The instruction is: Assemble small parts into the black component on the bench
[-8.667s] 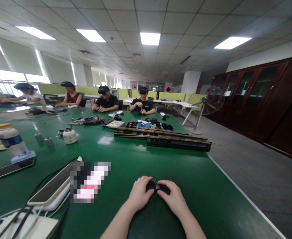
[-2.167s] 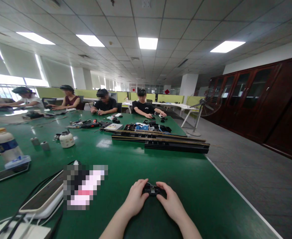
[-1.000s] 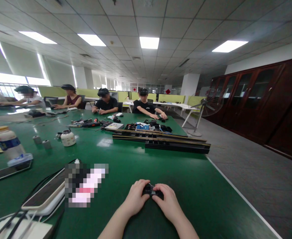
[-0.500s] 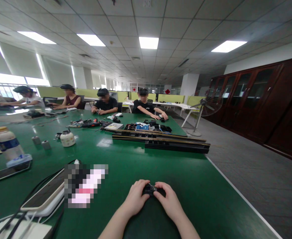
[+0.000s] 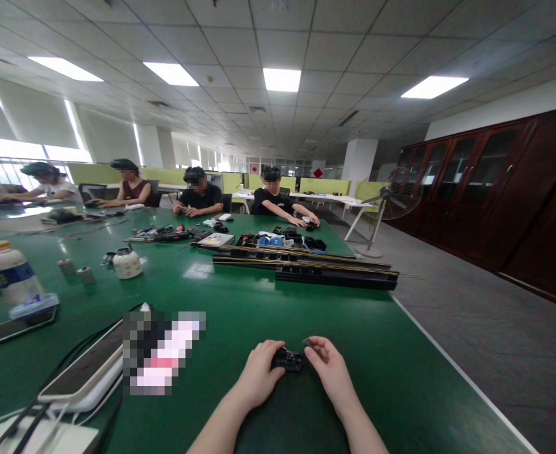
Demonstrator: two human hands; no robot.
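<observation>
Left hand (image 5: pixel 261 369): thumb and fingers curled around the left end of a small, dark black plastic-looking device (image 5: pixel 288 360), the hand parted only by the device's width. Device sits low over the glossy green tabletop (image 5: pixel 240 309), between the two hands, its right end free; whether its underside touches the surface cannot be told. Upper face looks uneven, with detail too small to read. Right hand (image 5: pixel 327 362): thumb and index finger pinched nearly together at the tips on a tiny dark piece with a greenish tint (image 5: pixel 305 342); remaining fingers curled behind. Piece is held just beside the device's right end, slightly farther from the wearer, and apart from it. Beyond both hands, well apart: long black straight bars (image 5: pixel 337 281). To the left, also well apart: a dark-screened phone with a pale edge (image 5: pixel 86 366).
</observation>
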